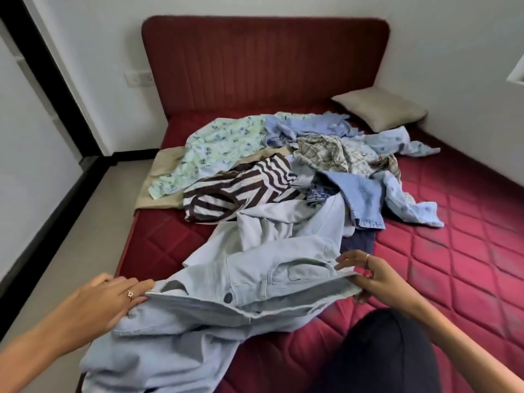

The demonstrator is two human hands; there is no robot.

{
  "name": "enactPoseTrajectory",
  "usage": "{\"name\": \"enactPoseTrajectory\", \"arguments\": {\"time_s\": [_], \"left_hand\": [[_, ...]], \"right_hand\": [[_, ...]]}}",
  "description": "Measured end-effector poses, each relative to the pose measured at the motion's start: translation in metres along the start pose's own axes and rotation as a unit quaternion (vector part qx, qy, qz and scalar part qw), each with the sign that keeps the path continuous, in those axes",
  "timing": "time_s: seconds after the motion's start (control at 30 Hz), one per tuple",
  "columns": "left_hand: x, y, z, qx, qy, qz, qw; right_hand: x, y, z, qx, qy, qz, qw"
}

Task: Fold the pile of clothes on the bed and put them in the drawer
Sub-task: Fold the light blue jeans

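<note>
A pile of clothes [283, 165] lies across the middle of the red quilted mattress [453, 251]. It holds a floral shirt [215, 148], a brown-and-white striped top [241, 188], a plaid shirt [326, 151] and several blue pieces. Pale blue jeans [255, 279] stretch from the pile toward me, waistband nearest. My left hand [113, 296] grips the waistband's left end. My right hand [365, 276] pinches its right end with curled fingers. The jeans' legs trail off the bed's near edge at lower left.
A dark red headboard [263, 61] stands at the far end, with a beige pillow [380, 109] at its right. A white wall runs along the right. Grey floor [85, 236] lies left of the bed. My dark-clad knee [382, 350] rests on the mattress. No drawer is in view.
</note>
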State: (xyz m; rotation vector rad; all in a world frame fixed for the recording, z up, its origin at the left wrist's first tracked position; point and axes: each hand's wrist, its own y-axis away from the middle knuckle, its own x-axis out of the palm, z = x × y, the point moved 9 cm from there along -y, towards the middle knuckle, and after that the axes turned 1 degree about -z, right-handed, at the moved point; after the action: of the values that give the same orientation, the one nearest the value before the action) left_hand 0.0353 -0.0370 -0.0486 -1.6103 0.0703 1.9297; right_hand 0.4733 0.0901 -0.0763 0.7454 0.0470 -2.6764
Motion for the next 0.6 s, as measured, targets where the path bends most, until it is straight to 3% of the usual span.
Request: {"name": "enactPoseTrajectory", "arguments": {"time_s": [0.13,0.33,0.43,0.6], "left_hand": [[0.011,0.019,-0.004,0.012,0.036,0.022,0.999],[0.036,0.027,-0.002,-0.004,0.084,0.078,0.993],[0.037,0.021,0.000,-0.010,0.085,0.078,0.993],[0.036,0.015,-0.003,-0.008,0.092,0.061,0.994]], "right_hand": [[0.009,-0.002,0.007,-0.025,0.024,0.036,0.999],[0.023,-0.005,-0.007,0.045,-0.104,0.065,0.991],[0.028,-0.004,-0.016,0.094,-0.180,0.058,0.978],[0.029,0.001,-0.020,0.095,-0.172,0.049,0.979]]}}
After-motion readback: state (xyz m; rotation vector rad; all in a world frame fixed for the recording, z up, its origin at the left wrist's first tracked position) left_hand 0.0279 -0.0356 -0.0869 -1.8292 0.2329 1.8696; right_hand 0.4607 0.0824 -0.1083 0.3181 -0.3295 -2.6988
